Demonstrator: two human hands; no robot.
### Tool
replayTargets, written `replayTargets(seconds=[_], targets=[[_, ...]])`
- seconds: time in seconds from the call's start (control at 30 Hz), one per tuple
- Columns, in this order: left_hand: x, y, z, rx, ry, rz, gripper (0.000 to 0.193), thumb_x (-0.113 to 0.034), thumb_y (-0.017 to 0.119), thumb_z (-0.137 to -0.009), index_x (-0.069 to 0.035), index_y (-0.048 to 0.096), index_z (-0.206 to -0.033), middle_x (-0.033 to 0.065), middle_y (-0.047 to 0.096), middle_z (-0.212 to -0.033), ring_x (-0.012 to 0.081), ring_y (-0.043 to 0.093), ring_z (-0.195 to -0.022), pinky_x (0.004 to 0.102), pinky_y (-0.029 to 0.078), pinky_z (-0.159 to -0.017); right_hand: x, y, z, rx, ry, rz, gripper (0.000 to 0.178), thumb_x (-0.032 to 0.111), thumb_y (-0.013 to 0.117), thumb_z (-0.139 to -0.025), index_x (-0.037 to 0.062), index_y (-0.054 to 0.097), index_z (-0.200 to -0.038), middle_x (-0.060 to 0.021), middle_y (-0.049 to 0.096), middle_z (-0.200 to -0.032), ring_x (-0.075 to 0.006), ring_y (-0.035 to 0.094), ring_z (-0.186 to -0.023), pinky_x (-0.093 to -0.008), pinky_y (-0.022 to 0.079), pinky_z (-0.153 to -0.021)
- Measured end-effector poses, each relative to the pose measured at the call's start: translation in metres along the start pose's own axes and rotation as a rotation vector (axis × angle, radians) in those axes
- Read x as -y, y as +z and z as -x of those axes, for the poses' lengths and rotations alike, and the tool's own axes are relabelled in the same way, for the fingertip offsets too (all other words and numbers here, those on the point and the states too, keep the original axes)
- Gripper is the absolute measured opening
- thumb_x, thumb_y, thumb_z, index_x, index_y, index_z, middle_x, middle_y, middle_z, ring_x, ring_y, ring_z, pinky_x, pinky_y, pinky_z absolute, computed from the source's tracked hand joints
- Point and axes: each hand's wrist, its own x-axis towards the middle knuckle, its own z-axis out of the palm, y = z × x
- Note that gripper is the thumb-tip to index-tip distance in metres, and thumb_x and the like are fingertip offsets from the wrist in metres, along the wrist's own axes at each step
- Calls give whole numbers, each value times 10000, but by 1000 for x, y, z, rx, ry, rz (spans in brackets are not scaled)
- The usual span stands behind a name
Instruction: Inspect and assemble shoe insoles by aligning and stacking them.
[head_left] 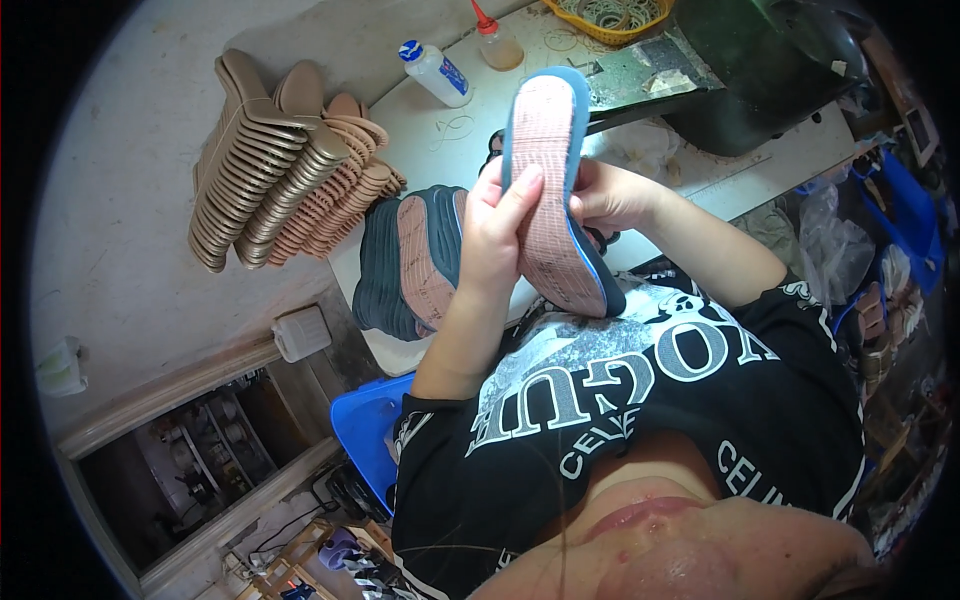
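Upright before my chest is a shoe insole (545,200) with a pinkish-brown, lined face and a dark blue-grey rim. My left hand (492,225) is closed on its left edge, the thumb pressed flat on the pinkish face and the fingers hidden behind. On the opposite edge my right hand (605,195) grips it near the middle, its fingertips partly covered by the insole. Some dark strap-like bits show behind the insole, too hidden to name. Left of my left forearm lies a row of stacked dark grey and pinkish insoles (425,250) on the white table (420,125).
Stacks of gold and tan soles (270,160) stand along the wall. Toward the far edge are a white blue-capped bottle (437,75), a red-tipped squeeze bottle (497,45), a yellow basket (610,25) of rubber bands and a dark green container (750,80). A blue bin (365,430) sits below left.
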Motion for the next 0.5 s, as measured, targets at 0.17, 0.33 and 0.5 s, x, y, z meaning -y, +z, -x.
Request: replayTargets(seconds=[0.17,0.33,0.5], targets=[[3,7,-2,-92,285,-186,211,-126,609,-895,6,571,-1056,48,639,-941,74,575,-813,217,458,-745,40,11,8,-125,139,213,368,340,715,-813,-21,653,-837,-40,633,-748,-85,597,-663,-211,508,-604],[5,-6,-4,-170,316,-383,194,-103,632,-880,14,594,-1031,50,648,-940,73,579,-809,216,461,-728,54,18,8,-216,211,532,279,270,687,-829,20,644,-714,2,586,-635,-53,543,-559,-193,470,-544],[-6,5,-15,-153,307,-434,276,-69,704,-808,22,577,-1035,60,649,-944,93,605,-795,230,480,-731,59,31,5,-235,159,679,285,245,676,-846,46,584,-663,42,537,-601,-16,496,-535,-179,399,-478]])
